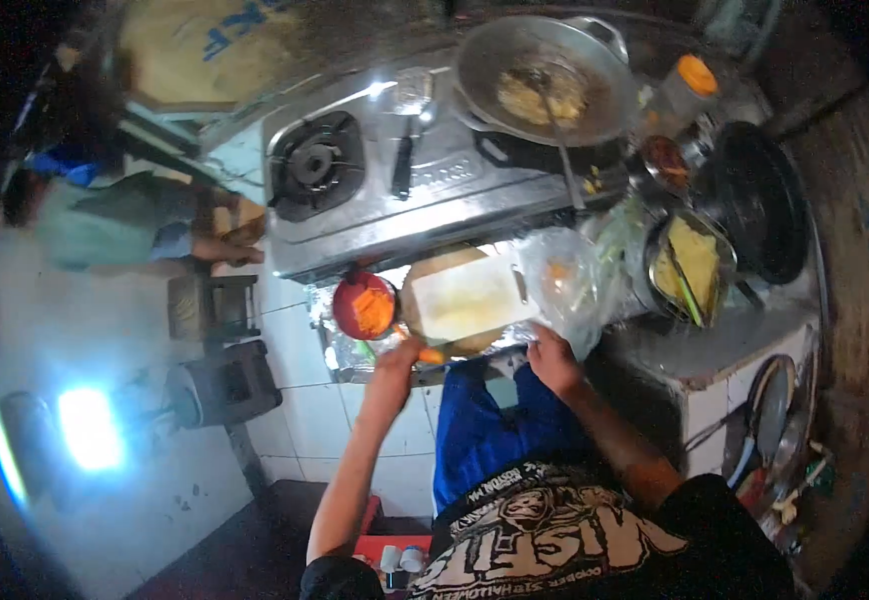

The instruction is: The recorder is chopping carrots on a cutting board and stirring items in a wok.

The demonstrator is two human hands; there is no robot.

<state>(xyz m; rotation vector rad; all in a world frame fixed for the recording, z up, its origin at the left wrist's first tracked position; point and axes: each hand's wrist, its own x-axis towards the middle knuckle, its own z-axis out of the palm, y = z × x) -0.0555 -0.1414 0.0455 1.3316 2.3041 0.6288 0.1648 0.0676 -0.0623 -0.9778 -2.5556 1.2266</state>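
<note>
My left hand (397,360) is closed around an orange piece of carrot (431,355) at the near edge of the work surface. At the near right corner of a white cutting board (468,296) is my right hand (553,358), its fingers bent; whether it grips something there is hidden. The board has a yellowish stain and lies over a round brown board (423,270). Left of it stands a red bowl (341,304) with shredded orange carrot (372,311) inside. A clear plastic bag (562,274) with something orange in it lies to the right.
Behind is a steel gas stove (434,214) with a bare burner (316,165), a black-handled cleaver (403,154) and a large wok (472,82) of food. At right stand a container of yellow food (693,255) and a black round lid (761,202). Another person (104,221) is at left.
</note>
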